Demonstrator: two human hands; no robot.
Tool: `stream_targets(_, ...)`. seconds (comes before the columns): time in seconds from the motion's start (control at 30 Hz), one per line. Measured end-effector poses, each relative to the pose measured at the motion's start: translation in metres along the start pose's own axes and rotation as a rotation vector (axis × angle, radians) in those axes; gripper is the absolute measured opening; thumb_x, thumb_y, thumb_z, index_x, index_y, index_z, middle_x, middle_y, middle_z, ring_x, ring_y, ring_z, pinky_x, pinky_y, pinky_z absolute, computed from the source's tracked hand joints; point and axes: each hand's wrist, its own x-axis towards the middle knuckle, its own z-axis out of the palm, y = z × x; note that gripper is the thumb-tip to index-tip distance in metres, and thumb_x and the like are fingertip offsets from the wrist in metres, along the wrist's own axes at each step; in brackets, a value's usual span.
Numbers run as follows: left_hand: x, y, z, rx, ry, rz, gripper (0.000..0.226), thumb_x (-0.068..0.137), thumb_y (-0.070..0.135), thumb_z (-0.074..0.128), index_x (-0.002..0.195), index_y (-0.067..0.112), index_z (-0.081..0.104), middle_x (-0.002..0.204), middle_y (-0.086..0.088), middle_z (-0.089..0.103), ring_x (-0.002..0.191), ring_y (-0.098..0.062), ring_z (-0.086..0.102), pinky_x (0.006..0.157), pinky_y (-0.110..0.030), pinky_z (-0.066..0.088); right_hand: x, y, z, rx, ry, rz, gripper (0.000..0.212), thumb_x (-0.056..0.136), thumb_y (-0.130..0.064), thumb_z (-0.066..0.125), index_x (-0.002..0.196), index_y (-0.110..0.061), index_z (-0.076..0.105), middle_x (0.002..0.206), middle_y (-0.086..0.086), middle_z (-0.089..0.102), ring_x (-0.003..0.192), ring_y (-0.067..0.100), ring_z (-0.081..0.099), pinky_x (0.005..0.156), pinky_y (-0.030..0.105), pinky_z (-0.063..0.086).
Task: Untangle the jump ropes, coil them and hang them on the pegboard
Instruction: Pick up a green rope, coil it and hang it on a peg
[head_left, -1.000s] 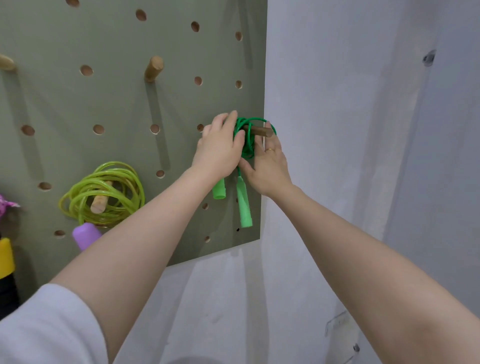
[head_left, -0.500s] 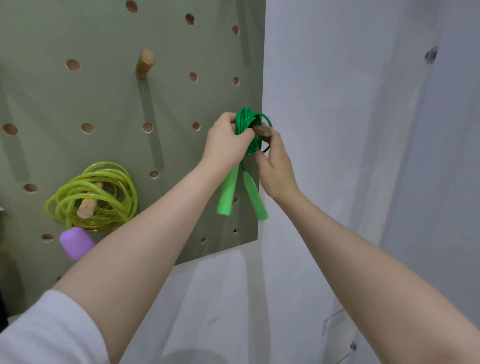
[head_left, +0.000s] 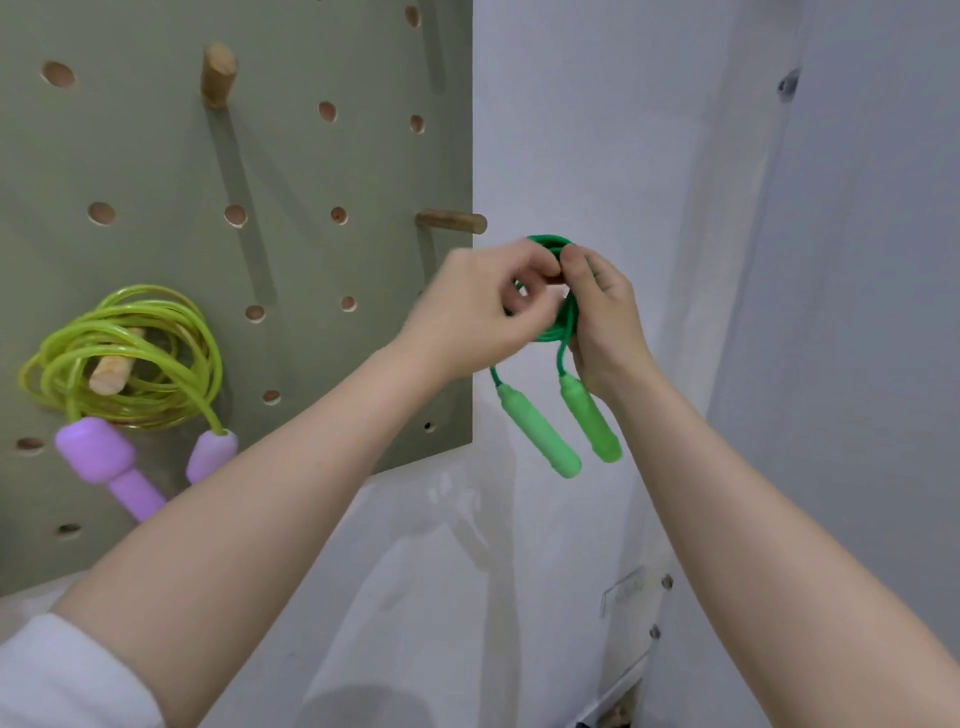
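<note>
Both bare forearms raised, hands meeting in front.
Left hand (head_left: 475, 306) curled, fingers pinching the coiled green plastic jump rope (head_left: 558, 312); right hand (head_left: 602, 312) gripping the same coil from the other side, thumb on top.

Both hands, left hand (head_left: 467, 306) and right hand (head_left: 602, 312), are gripping the coiled green jump rope (head_left: 558, 317) (handles dangling) just below the pegboard (head_left: 311, 166)'s right-edge peg (head_left: 452, 222).

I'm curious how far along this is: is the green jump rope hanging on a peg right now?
No, both hands hold the green jump rope below and right of the bare peg.
</note>
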Motion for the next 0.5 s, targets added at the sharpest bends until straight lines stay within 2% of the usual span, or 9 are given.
stream_targets(0.07,0.002,-0.004,-0.016,0.038,0.234,0.033,0.018,0.08,0.028,0.061,0.092,0.014,0.058,0.076,0.007,0.058,0.063,-0.003,0.055,0.064,-0.022,0.048,0.001,-0.003,0.001,0.013,-0.053,0.019,0.026,0.101,-0.019,0.037,0.095,-0.007,0.06,0.081,0.009,0.058,0.054,0.017,0.061,0.052,0.026,0.052)
stream_targets(0.1,0.003,-0.007,-0.023,0.035,0.265,-0.037,0.025,0.079,0.032,0.065,0.095,0.018,0.054,0.078,0.01,0.054,0.066,-0.001,0.051,0.067,-0.018,0.045,0.002,-0.005,0.004,0.003,-0.07,0.019,0.027,0.101,-0.018,0.036,0.094,-0.009,0.06,0.079,0.008,0.055,0.049,0.015,0.058,0.048,0.024,0.05)
stream_targets(0.17,0.005,-0.013,-0.031,-0.061,0.121,-0.291,0.044,0.072,0.048,0.069,0.103,0.025,0.048,0.084,0.014,0.054,0.072,-0.002,0.052,0.072,-0.018,0.045,0.007,-0.007,0.013,-0.046,-0.12,-0.006,0.026,0.101,-0.016,0.037,0.092,-0.01,0.06,0.075,0.008,0.051,0.047,0.011,0.054,0.046,0.022,0.046)
stream_targets(0.23,0.004,-0.021,-0.036,-0.155,-0.008,-0.448,0.051,0.063,0.062,0.063,0.101,0.03,0.05,0.085,0.014,0.06,0.076,-0.004,0.058,0.073,-0.028,0.05,0.014,-0.01,0.023,-0.102,-0.175,-0.054,0.024,0.1,-0.015,0.039,0.091,-0.009,0.061,0.073,0.009,0.05,0.047,0.01,0.052,0.048,0.022,0.045)
stream_targets(0.3,0.003,-0.028,-0.04,-0.166,-0.019,-0.433,0.042,0.065,0.057,0.065,0.096,0.031,0.053,0.086,0.012,0.063,0.076,-0.006,0.062,0.07,-0.032,0.054,0.021,-0.014,0.033,-0.126,-0.181,-0.11,0.023,0.099,-0.013,0.042,0.089,-0.012,0.062,0.067,0.004,0.053,0.048,0.009,0.05,0.05,0.022,0.044)
stream_targets(0.37,0.005,-0.031,-0.047,-0.078,0.039,-0.354,0.032,0.076,0.043,0.07,0.098,0.024,0.055,0.084,0.007,0.064,0.069,-0.01,0.061,0.07,-0.034,0.055,0.028,-0.016,0.043,-0.166,-0.125,-0.182,0.021,0.097,-0.012,0.046,0.086,-0.015,0.062,0.06,-0.009,0.057,0.053,0.005,0.052,0.054,0.02,0.043)
stream_targets(0.43,0.011,-0.033,-0.054,0.057,0.068,-0.284,0.026,0.085,0.033,0.064,0.104,0.017,0.056,0.081,0.005,0.063,0.064,-0.008,0.059,0.067,-0.025,0.051,0.034,-0.012,0.052,-0.187,-0.027,-0.247,0.013,0.093,-0.01,0.053,0.086,-0.017,0.061,0.068,-0.011,0.062,0.064,0.005,0.06,0.064,0.019,0.047)
stream_targets(0.5,0.019,-0.034,-0.056,0.189,0.071,-0.219,0.029,0.089,0.03,0.058,0.112,0.013,0.054,0.075,0.01,0.059,0.064,-0.007,0.056,0.061,-0.017,0.044,0.039,-0.006,0.059,-0.187,0.094,-0.296,0.009,0.088,-0.015,0.058,0.084,-0.023,0.058,0.077,-0.009,0.062,0.072,0.014,0.063,0.072,0.031,0.052)
